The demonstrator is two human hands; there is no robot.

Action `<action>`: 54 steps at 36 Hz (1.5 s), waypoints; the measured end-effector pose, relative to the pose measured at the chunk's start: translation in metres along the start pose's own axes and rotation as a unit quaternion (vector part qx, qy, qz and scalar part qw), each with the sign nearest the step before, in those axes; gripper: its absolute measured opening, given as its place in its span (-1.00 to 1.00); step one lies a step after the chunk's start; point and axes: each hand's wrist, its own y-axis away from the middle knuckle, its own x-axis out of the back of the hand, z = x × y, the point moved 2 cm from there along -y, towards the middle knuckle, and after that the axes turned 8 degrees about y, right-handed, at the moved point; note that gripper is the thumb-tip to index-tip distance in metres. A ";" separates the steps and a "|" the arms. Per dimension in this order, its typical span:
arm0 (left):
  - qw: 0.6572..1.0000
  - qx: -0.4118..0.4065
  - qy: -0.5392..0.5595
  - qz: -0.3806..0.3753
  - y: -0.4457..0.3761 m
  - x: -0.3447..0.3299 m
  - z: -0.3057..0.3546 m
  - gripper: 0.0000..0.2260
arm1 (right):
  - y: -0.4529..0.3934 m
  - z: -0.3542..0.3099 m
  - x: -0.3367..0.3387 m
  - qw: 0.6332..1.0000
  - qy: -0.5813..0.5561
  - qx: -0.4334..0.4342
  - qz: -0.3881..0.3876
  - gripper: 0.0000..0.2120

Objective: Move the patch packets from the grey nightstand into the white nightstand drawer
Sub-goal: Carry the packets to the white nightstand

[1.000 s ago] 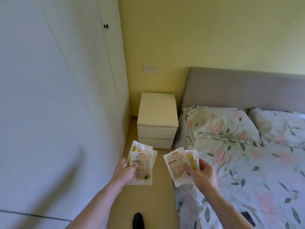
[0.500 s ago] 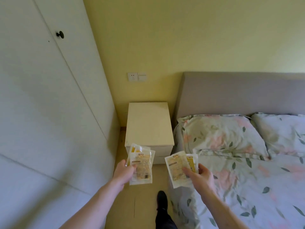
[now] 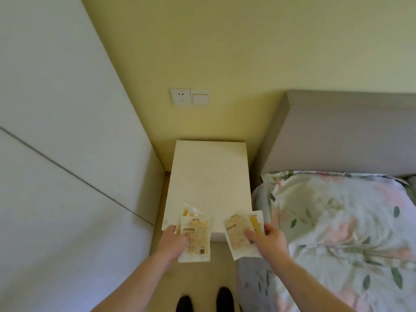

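So the person is now right up against the white nightstand [image 3: 209, 183], which was across the room a second ago, with its top filling the middle of the view and the drawer fronts hidden below its front edge. Left to right: the left hand [image 3: 172, 240] pinches one stack of patch packets [image 3: 195, 238] over the front-left corner, and the right hand [image 3: 269, 240] grips a second stack [image 3: 240, 235] between thumb and fingers over the front-right corner, beside the bed [image 3: 337, 221]. With both hands full and the drawer apparently closed, I'd guess one stack has to go down before anything can open.
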 end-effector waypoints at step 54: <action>0.998 0.014 -0.039 0.043 -0.231 0.017 -0.177 -0.43 | -0.193 0.185 -0.133 0.985 0.132 -0.115 0.009 -0.29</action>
